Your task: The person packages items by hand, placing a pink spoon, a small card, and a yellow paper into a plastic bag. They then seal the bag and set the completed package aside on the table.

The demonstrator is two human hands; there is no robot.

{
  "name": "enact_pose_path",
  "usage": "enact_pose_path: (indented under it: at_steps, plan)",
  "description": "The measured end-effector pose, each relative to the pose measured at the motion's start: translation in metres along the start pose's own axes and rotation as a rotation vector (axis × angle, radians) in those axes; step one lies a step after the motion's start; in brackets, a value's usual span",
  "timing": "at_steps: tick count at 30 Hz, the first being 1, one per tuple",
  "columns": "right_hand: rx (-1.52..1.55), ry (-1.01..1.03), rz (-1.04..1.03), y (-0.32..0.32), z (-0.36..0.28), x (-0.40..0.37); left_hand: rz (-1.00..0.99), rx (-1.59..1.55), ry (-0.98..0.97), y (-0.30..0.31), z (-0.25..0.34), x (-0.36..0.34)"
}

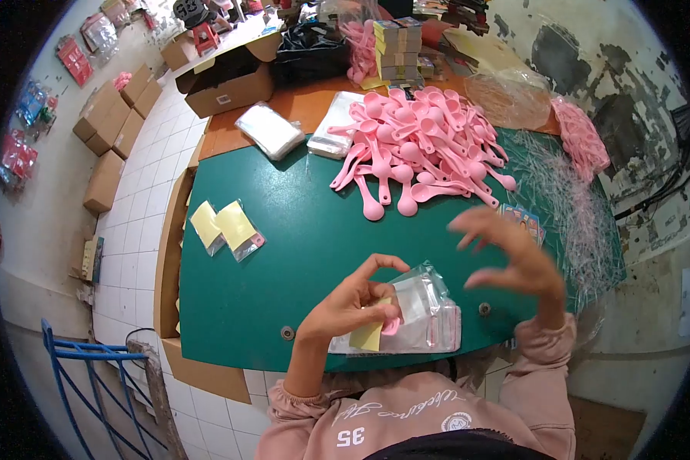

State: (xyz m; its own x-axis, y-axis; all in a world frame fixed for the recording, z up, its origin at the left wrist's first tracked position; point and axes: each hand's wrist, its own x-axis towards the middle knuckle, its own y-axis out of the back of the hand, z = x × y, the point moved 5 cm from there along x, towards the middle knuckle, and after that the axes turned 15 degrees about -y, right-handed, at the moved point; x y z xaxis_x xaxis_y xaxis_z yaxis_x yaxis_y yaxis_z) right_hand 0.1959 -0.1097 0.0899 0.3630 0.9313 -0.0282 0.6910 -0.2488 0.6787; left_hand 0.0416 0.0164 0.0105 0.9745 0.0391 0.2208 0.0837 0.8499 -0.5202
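Observation:
Near the front edge of the green table, my left hand pinches a yellow card together with a pink spoon, mostly hidden by the fingers. Under and beside that hand lies a stack of clear plastic bags. My right hand is raised to the right of the bags, fingers apart and slightly blurred, with nothing visible in it. Just beyond it, partly covered, are colourful printed cards. A large heap of pink measuring spoons lies farther back.
Two small bags with yellow cards lie on the left of the green table. Bundled clear bags and stacked cards stand at the back. Plastic wrap covers the right side. A blue metal rack stands lower left.

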Motion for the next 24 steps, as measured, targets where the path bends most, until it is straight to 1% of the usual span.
enact_pose_path:
  at_steps: [1, 3, 4, 6, 8, 10, 11, 12, 13, 14, 15, 16, 17, 18, 19, 20, 22, 23, 24]
  plan:
    - [0.146, 0.032, -0.122, -0.022, -0.014, -0.002, -0.001, 0.001, 0.008, -0.002, -0.003, 0.0]
    - [0.105, 0.187, -0.138, -0.049, -0.031, -0.001, -0.084, -0.01, 0.079, -0.008, -0.011, -0.001]
    - [0.111, 0.189, -0.136, -0.056, -0.031, 0.002, -0.082, -0.006, 0.084, -0.009, -0.014, -0.004]
    - [0.132, 0.286, -0.19, -0.068, -0.033, 0.006, -0.048, -0.061, 0.015, -0.007, -0.015, -0.007]
    - [0.178, 0.315, -0.164, -0.073, -0.036, 0.007, -0.072, -0.035, -0.007, 0.002, -0.015, -0.011]
    - [0.205, 0.141, -0.176, -0.076, -0.031, 0.008, 0.128, 0.254, -0.324, 0.018, 0.0, -0.015]
    - [0.207, 0.136, -0.18, -0.079, -0.03, 0.007, 0.174, 0.291, -0.294, 0.023, 0.005, -0.02]
    - [0.201, 0.115, -0.101, -0.078, -0.027, 0.007, 0.177, 0.285, -0.291, 0.024, 0.004, -0.024]
    - [0.194, 0.094, -0.02, -0.077, -0.025, 0.007, 0.12, 0.39, -0.401, 0.02, 0.006, -0.03]
    - [0.193, 0.088, -0.019, -0.08, -0.026, 0.006, 0.061, 0.495, -0.512, 0.015, 0.009, -0.036]
    - [0.214, 0.058, 0.078, -0.079, -0.027, 0.006, 0.12, 0.606, -0.54, 0.007, 0.012, -0.038]
    - [0.235, 0.03, 0.174, -0.076, -0.027, 0.005, 0.121, 0.605, -0.543, 0.001, 0.011, -0.04]
    - [0.233, 0.033, 0.172, -0.08, -0.026, 0.005, 0.169, 0.848, -0.507, -0.002, 0.011, -0.042]
    - [0.252, 0.047, 0.242, -0.08, -0.023, 0.004, 0.218, 1.089, -0.464, -0.006, 0.012, -0.042]
    - [0.272, 0.058, 0.313, -0.08, -0.021, 0.002, 0.297, 1.167, -0.486, -0.012, 0.02, -0.04]
    - [0.268, 0.057, 0.311, -0.082, -0.021, 0.0, 0.299, 1.164, -0.487, -0.013, 0.016, -0.041]
    - [0.355, 0.022, 0.3, -0.084, -0.017, -0.006, 0.453, 1.22, -0.53, -0.009, 0.013, -0.051]
    - [0.354, 0.021, 0.299, -0.085, -0.012, -0.01, 0.452, 1.295, -0.564, -0.013, 0.017, -0.053]
    - [0.279, 0.079, 0.262, -0.089, -0.007, -0.015, 0.453, 1.293, -0.562, -0.013, 0.015, -0.058]
